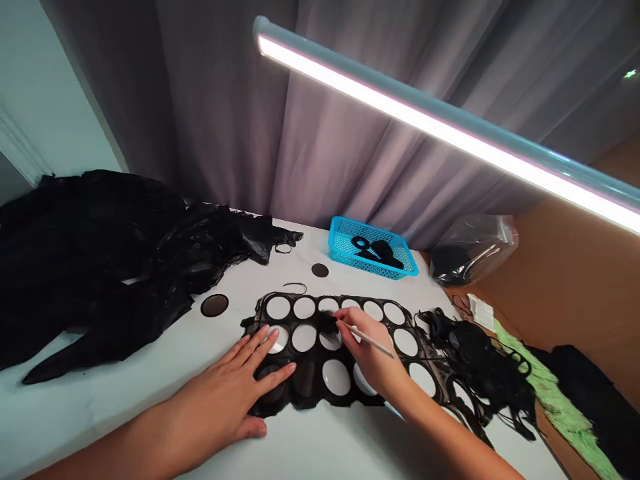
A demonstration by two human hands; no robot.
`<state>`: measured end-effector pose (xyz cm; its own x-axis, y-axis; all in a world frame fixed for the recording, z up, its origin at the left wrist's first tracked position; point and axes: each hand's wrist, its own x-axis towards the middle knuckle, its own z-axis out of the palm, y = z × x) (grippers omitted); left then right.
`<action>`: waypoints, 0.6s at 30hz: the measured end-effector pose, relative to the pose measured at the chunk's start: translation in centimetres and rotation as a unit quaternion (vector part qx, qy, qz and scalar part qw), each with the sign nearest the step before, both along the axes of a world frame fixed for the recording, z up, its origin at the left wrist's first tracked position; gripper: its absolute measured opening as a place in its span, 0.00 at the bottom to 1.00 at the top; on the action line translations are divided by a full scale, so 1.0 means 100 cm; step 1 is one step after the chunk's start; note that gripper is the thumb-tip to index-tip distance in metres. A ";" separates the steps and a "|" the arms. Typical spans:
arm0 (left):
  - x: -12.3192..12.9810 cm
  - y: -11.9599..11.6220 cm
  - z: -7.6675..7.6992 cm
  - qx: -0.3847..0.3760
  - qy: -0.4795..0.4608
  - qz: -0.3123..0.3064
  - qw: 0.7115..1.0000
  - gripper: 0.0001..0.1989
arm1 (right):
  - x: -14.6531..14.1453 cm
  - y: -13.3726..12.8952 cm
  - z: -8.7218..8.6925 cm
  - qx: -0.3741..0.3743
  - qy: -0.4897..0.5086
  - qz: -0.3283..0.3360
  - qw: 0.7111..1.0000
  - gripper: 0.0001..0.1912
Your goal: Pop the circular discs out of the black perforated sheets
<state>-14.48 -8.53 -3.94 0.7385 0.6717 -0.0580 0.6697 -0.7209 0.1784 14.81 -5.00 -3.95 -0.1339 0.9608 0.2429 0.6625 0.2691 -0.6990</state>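
A black sheet (320,355) with rows of round white openings lies on the white table (210,427). My left hand (240,380) rests flat on its left part, fingers spread. Over the middle of the sheet, my right hand (367,343) pinches a thin pale stick-like tool (373,343) and touches a small dark piece (327,323) at its fingertips; that piece is blurred. Two openings at the lower left of the sheet look dark. Beyond the sheet lie two dark discs, one (215,305) at left and one (320,270) nearer the basket.
A blue basket (373,268) holding black pieces stands at the back. Black film (110,267) is heaped at left. Black scraps (480,360), a clear bag (475,250) and green cloth (555,393) are at right. A lit tube lamp (425,123) hangs above.
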 end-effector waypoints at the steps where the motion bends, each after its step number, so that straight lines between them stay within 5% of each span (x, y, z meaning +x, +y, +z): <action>1: -0.002 -0.003 0.001 0.002 -0.007 0.002 1.000 0.43 | 0.003 -0.002 0.001 0.005 0.001 -0.005 1.000 0.08; 6: -0.010 -0.011 0.003 -0.006 -0.014 0.004 1.000 0.39 | 0.031 0.011 0.010 0.037 0.029 -0.111 0.993 0.11; 8: -0.010 -0.012 0.002 0.004 -0.009 0.002 1.000 0.38 | 0.028 0.009 0.013 0.033 0.021 -0.104 0.994 0.09; 14: 0.009 -0.043 -0.021 0.102 -0.062 0.007 0.993 0.30 | -0.026 -0.040 0.004 -0.072 0.000 0.169 0.983 0.06; 18: 0.024 -0.067 -0.032 0.138 -0.076 0.024 0.987 0.31 | -0.034 -0.056 0.001 -0.129 0.035 0.204 0.970 0.05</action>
<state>-12.09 -15.19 -7.10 0.6918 0.6810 0.2401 0.6849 -0.7242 0.0806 11.42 -10.64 -3.88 -0.5082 0.8609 0.0237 0.4864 0.3096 -0.8171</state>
